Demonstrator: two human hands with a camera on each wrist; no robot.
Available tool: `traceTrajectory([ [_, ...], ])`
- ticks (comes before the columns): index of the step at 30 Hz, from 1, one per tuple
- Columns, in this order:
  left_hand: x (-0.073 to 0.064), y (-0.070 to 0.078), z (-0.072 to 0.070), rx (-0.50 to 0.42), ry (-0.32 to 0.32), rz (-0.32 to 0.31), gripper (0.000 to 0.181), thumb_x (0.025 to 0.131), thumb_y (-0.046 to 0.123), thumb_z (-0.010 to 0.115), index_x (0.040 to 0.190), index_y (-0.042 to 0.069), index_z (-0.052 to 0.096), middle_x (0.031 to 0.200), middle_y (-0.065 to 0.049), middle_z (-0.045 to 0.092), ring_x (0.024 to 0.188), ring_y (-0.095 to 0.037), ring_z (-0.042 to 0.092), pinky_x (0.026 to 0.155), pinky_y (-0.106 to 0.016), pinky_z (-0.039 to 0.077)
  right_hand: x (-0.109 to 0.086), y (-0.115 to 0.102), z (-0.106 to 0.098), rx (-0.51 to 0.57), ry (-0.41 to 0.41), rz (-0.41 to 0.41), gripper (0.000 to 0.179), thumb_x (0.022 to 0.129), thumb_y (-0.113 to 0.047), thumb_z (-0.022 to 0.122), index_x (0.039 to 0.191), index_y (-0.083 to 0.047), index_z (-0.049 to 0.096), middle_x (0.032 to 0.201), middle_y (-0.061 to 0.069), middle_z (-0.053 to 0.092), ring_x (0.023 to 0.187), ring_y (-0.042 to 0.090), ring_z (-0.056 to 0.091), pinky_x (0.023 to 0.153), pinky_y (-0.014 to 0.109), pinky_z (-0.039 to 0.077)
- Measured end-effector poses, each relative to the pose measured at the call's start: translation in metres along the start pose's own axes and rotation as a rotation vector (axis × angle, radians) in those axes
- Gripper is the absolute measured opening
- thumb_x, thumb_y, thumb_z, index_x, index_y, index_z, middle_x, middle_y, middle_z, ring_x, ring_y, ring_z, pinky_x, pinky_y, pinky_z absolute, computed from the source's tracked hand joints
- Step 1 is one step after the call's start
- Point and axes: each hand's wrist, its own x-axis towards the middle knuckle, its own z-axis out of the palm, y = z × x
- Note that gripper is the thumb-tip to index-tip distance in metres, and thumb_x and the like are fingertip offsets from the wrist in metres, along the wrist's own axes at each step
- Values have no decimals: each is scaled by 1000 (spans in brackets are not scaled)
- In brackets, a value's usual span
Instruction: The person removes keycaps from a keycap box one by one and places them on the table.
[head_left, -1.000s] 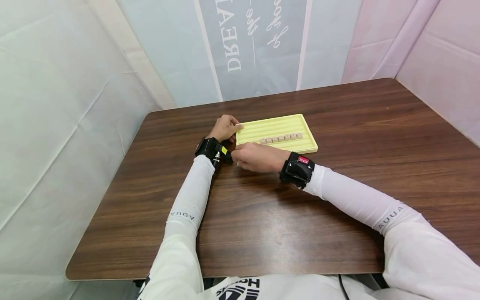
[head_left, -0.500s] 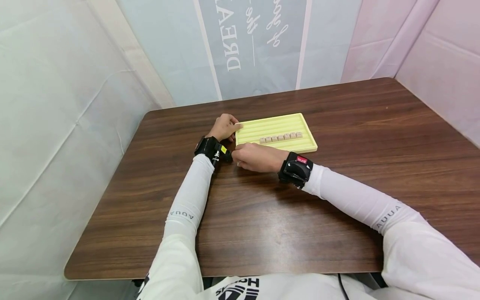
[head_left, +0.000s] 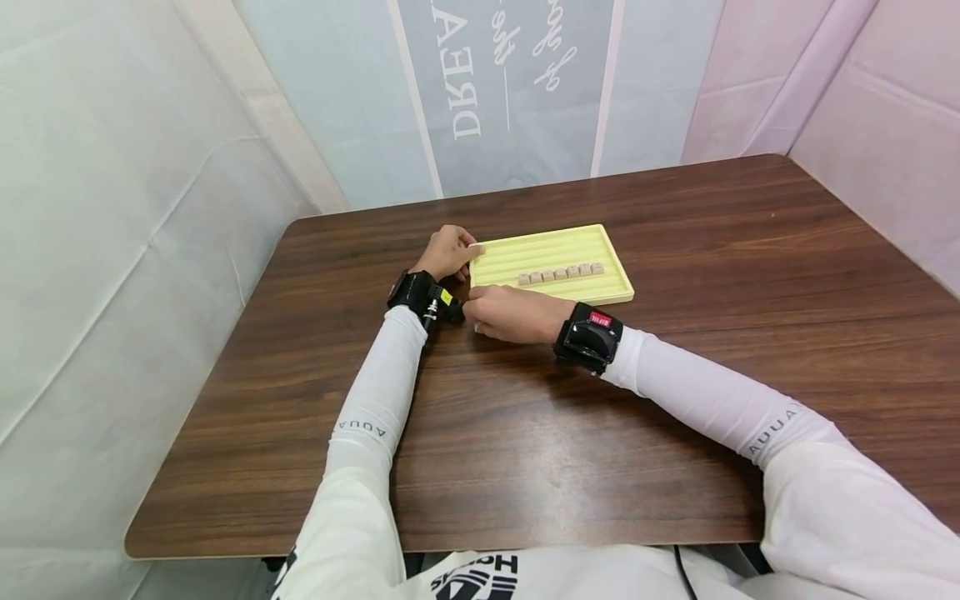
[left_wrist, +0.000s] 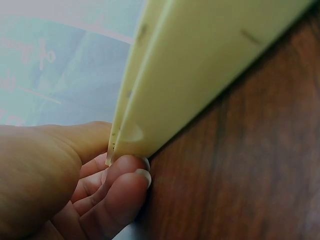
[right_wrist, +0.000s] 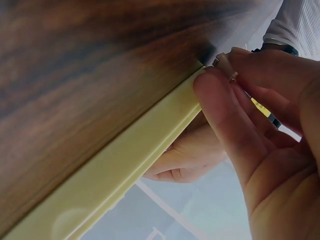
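A pale yellow ridged tray (head_left: 551,243) lies on the brown table, with several small wooden cubes (head_left: 561,273) lined up along one of its grooves. My left hand (head_left: 446,252) grips the tray's left end, thumb over the rim and fingers curled under the side, as the left wrist view shows on the tray wall (left_wrist: 200,60). At the near left corner, my right hand (head_left: 521,314) has thumb and forefinger pinched together; in the right wrist view the thumb (right_wrist: 217,100) overlaps the end of the tray's long side (right_wrist: 125,135). The right hand hides that corner from above.
The wood-grain table (head_left: 585,450) has a back edge along a hanging cloth (head_left: 525,100) with printed lettering. Pale sheets (head_left: 112,250) hang at the left and right. Each wrist wears a black camera strap (head_left: 588,337). A dark cable (head_left: 682,571) runs down at the front edge.
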Motion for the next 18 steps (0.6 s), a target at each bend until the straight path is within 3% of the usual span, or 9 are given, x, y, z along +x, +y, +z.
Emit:
traceTrajectory([
  [18,-3,2,-1,12,-6,1,29,96,25,59,112,2,62,62,-1,59,44,-9,55,46,-26,51,0,-1,2,6,-6,14,5,93,-6,61,97,-5,63,95,6,59,84,14,58,70,26,53],
])
